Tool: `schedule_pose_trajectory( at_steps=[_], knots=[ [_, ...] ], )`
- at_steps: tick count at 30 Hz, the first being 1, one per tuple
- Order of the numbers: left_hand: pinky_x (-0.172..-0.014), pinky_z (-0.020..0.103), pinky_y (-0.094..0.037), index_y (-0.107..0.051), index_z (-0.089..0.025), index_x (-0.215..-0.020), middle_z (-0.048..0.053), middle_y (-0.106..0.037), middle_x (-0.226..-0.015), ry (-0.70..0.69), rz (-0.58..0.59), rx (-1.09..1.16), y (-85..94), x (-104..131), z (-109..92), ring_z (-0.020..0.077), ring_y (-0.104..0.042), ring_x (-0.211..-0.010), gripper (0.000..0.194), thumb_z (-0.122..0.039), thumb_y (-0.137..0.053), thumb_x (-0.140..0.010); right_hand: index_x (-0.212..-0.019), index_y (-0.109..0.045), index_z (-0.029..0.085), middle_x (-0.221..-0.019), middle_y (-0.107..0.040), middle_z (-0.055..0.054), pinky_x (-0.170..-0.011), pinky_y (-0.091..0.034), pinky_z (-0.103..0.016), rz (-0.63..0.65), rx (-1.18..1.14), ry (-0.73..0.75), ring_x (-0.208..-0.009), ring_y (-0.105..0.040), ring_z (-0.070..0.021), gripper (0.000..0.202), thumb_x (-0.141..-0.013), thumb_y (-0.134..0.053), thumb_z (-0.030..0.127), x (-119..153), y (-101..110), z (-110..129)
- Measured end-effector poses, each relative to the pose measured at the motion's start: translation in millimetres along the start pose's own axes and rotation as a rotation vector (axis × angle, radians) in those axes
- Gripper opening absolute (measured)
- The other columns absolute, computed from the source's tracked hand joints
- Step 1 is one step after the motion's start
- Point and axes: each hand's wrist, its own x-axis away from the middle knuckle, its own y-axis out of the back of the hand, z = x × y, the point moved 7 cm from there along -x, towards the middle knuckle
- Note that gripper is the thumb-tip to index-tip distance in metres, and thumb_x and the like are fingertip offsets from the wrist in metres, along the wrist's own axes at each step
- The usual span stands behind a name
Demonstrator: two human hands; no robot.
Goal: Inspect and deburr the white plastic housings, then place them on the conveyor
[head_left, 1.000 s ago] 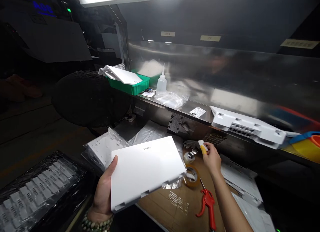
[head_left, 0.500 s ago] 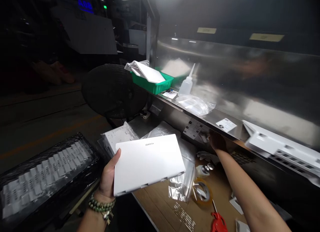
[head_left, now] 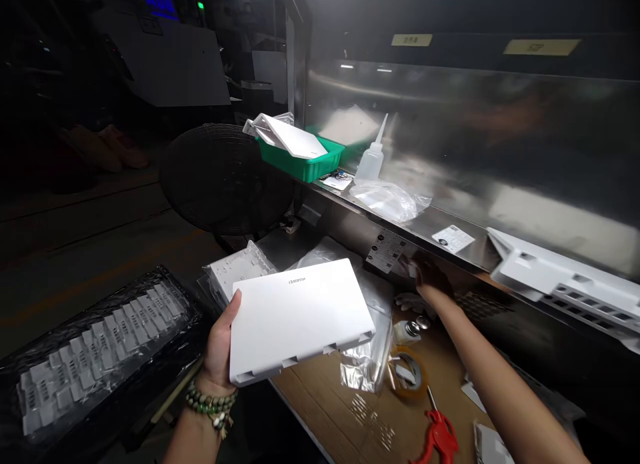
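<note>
A white HUAWEI cover is held by its left end in my left hand, the thumb on its top face and the other fingers hidden beneath. My right hand reaches under the metal shelf, beside a sheet of printed labels stuck to the panel. A small pale thing shows at its fingertips, too dim to make out. Below that hand are a whitish crumpled glove and a small bottle with a metal top.
On the shelf stand a green tray, a squeeze bottle and a white part. Tape and a red air gun lie on the bench. Bagged white parts and a fan are at left.
My right hand has shifted slightly left along the panel, a pale thing now at its fingertips. The cover has tilted a little, showing more of its clipped front edge. The view has shifted slightly.
</note>
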Motion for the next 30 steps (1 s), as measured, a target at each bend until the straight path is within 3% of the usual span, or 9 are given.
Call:
schedule_pose_trajectory(
  at_steps=[3,6,9,12,18,25,28,30],
  knots=[
    [-0.124,0.057,-0.027,-0.032,-0.017,-0.161,0.018,-0.058,-0.147,0.035,-0.002,0.004,-4.9,-3,13,0.0374,-0.051,-0.14,0.066,-0.051,-0.038,-0.104,-0.144,-0.056,0.022,-0.151,-0.055,-0.015,-0.107,-0.049,-0.04,0.017,-0.046,0.026,-0.139,-0.051,-0.0275,0.047,-0.101,-0.042,0.01,19,-1,-9],
    [-0.123,0.056,-0.03,-0.036,-0.018,-0.159,0.018,-0.061,-0.144,0.051,-0.034,0.005,-8.1,-4,24,0.0372,-0.053,-0.138,0.063,-0.049,-0.041,-0.104,-0.139,-0.058,0.024,-0.149,-0.055,-0.012,-0.108,-0.05,-0.046,0.036,-0.076,0.033,-0.133,-0.056,-0.0263,0.037,-0.103,-0.054,0.022,31,0,-20],
    [-0.122,0.055,-0.033,-0.039,-0.018,-0.158,0.018,-0.061,-0.142,0.079,-0.063,0.014,-9.1,-6,35,0.0375,-0.054,-0.136,0.062,-0.049,-0.043,-0.104,-0.134,-0.061,0.024,-0.145,-0.057,-0.01,-0.103,-0.054,-0.049,0.037,-0.092,0.017,-0.123,-0.062,-0.0256,0.035,-0.1,-0.062,0.034,32,1,-28],
    [-0.12,0.056,-0.036,-0.039,-0.017,-0.158,0.018,-0.062,-0.14,0.106,-0.094,0.022,-7.8,-5,43,0.0388,-0.055,-0.135,0.065,-0.05,-0.046,-0.102,-0.132,-0.061,0.023,-0.141,-0.059,-0.01,-0.099,-0.056,-0.047,0.028,-0.098,-0.014,-0.118,-0.063,-0.025,0.035,-0.1,-0.063,0.036,24,0,-30],
    [-0.115,0.06,-0.041,-0.04,-0.015,-0.157,0.019,-0.065,-0.136,0.057,-0.359,-0.138,17.0,9,44,0.042,-0.055,-0.132,0.068,-0.041,-0.061,-0.098,-0.133,-0.06,0.02,-0.139,-0.06,-0.011,-0.099,-0.056,-0.05,0.017,-0.081,-0.052,-0.119,-0.063,-0.0263,0.038,-0.099,-0.065,0.036,6,-1,-21],
    [-0.109,0.061,-0.049,-0.032,-0.015,-0.161,0.02,-0.069,-0.132,0.088,-0.586,-0.233,37.2,30,36,0.0438,-0.062,-0.124,0.08,-0.032,-0.069,-0.092,-0.128,-0.063,0.02,-0.133,-0.063,-0.01,-0.097,-0.056,-0.047,-0.017,-0.155,-0.073,-0.114,-0.065,-0.0245,0.034,-0.099,-0.064,0.037,-6,10,-14],
    [-0.106,0.059,-0.052,-0.03,-0.011,-0.161,0.02,-0.073,-0.125,0.044,-0.669,-0.222,41.0,32,31,0.042,-0.068,-0.117,0.078,-0.024,-0.065,-0.092,-0.124,-0.065,0.022,-0.134,-0.063,-0.009,-0.097,-0.056,-0.045,-0.064,-0.265,-0.094,-0.114,-0.064,-0.024,0.029,-0.1,-0.062,0.038,-1,23,-8],
    [-0.104,0.058,-0.055,-0.036,-0.01,-0.158,0.02,-0.076,-0.119,0.04,-0.721,-0.257,46.9,32,28,0.0406,-0.071,-0.113,0.076,-0.019,-0.066,-0.089,-0.123,-0.066,0.023,-0.134,-0.064,-0.009,-0.097,-0.056,-0.044,-0.119,-0.372,-0.11,-0.112,-0.065,-0.0227,0.028,-0.102,-0.059,0.039,18,32,2]
  ],
)
